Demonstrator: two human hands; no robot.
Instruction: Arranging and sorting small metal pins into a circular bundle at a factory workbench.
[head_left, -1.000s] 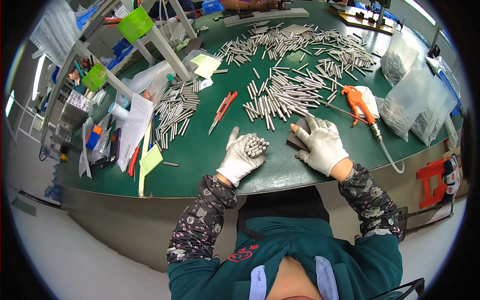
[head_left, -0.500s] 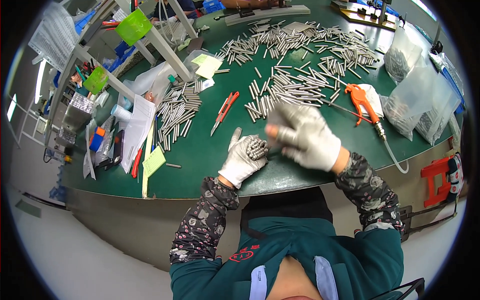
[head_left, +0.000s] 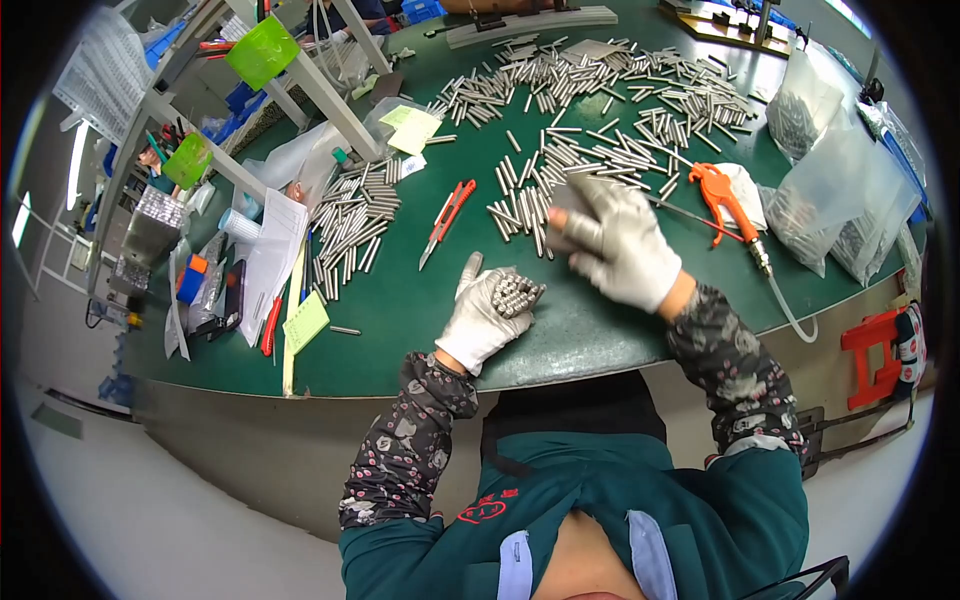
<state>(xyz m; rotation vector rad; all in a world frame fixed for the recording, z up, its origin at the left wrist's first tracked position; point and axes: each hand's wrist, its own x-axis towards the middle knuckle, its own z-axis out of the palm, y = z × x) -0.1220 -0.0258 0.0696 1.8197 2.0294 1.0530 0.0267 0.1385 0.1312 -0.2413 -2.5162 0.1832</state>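
Observation:
My left hand [head_left: 482,316], in a white glove, rests near the table's front edge, curled around a bundle of short metal pins [head_left: 518,294] with their ends facing up. To its right and farther away, my right hand [head_left: 628,248], also gloved, hovers at the near edge of a pile of loose metal pins [head_left: 590,165]. Its fingers are apart, one bare fingertip shows, and I see nothing held in them. A red utility knife [head_left: 449,222] lies beyond my left hand.
More metal pins [head_left: 350,222] lie at left, beside papers [head_left: 272,255] and a shelf post. An orange air gun [head_left: 720,200] with a hose rests at right. Plastic bags [head_left: 830,200] of dark parts stand behind it. A single pin [head_left: 345,330] lies near the yellow note.
My right hand has moved slightly right and away from my left hand, its blur reduced. My left hand stays in place with the bundle, which is now seen more fully.

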